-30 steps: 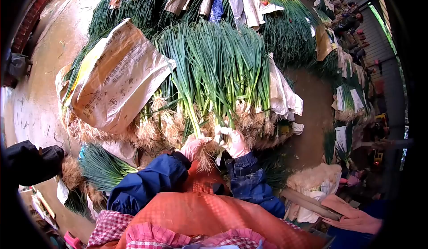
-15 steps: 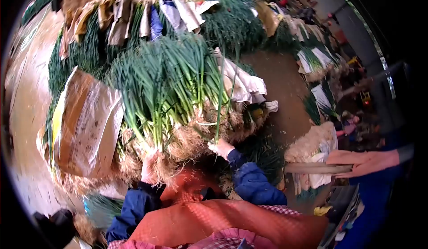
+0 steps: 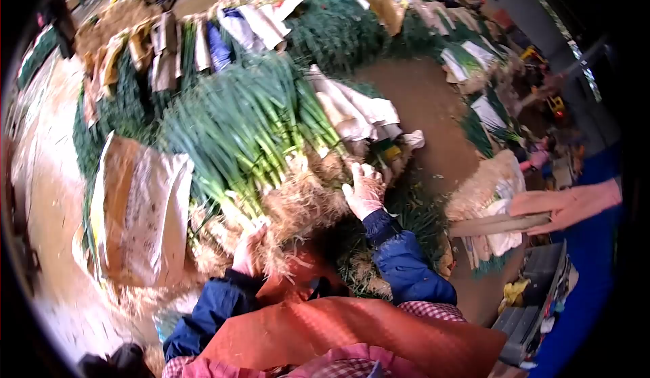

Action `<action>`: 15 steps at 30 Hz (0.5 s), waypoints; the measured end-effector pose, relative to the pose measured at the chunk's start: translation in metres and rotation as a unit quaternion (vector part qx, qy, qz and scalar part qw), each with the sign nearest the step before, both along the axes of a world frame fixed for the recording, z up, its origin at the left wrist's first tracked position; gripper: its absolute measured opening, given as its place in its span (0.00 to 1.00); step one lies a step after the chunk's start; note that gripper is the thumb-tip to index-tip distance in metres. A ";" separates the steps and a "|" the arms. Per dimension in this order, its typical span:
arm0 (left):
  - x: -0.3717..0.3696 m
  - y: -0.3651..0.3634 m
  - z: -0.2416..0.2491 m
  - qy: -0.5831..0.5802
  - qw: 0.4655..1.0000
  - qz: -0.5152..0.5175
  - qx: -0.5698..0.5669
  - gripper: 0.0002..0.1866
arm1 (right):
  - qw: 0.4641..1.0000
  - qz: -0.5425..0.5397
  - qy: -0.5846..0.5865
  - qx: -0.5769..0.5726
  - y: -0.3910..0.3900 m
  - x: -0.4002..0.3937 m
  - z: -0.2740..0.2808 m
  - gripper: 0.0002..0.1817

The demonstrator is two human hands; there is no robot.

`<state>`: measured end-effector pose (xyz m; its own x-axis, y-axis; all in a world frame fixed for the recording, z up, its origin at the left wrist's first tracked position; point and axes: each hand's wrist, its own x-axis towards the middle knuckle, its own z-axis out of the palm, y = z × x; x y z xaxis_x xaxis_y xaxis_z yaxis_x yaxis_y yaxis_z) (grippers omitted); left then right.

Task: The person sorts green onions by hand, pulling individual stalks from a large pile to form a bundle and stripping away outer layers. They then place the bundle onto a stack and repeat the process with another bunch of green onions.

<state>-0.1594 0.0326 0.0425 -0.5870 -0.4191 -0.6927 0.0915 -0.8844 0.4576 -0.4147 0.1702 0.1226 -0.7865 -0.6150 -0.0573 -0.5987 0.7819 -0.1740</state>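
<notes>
A big heap of green onions lies in front of me, green tops away and shaggy pale roots toward me. My left hand is closed around the root end of some green onions at the near edge of the heap; the roots partly hide its fingers. My right hand, in a thin pale glove, is at the right side of the roots with its fingers apart. Nothing shows in it. Just beyond it, a folded whitish sack lies over the heap.
A brown-stained white sack covers the heap's left part. Behind stand more green onions with rolled sacks on them. Right are more bundles, a wooden beam with a pink cloth, and grey crates.
My right hand has let go of the single long green onion stalk it held upright and has moved up and right, fingers spreading. My left hand keeps its hold. The view has tilted slightly.
</notes>
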 end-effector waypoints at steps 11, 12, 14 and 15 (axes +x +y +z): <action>0.038 0.007 0.030 0.108 0.993 0.023 0.048 0.10 | 0.391 -0.136 -0.858 -0.305 -0.061 0.100 -0.031 0.10; 0.040 0.004 0.025 0.087 0.994 0.063 0.025 0.10 | 0.309 -0.088 -0.884 -0.341 -0.062 0.097 -0.034 0.13; 0.049 0.002 0.042 0.062 0.996 0.049 0.049 0.10 | 0.433 -0.107 -0.855 -0.265 -0.078 0.097 -0.037 0.15; 0.052 0.002 0.051 0.073 0.993 0.031 0.091 0.10 | 0.471 -0.073 -0.850 -0.223 -0.094 0.109 -0.043 0.15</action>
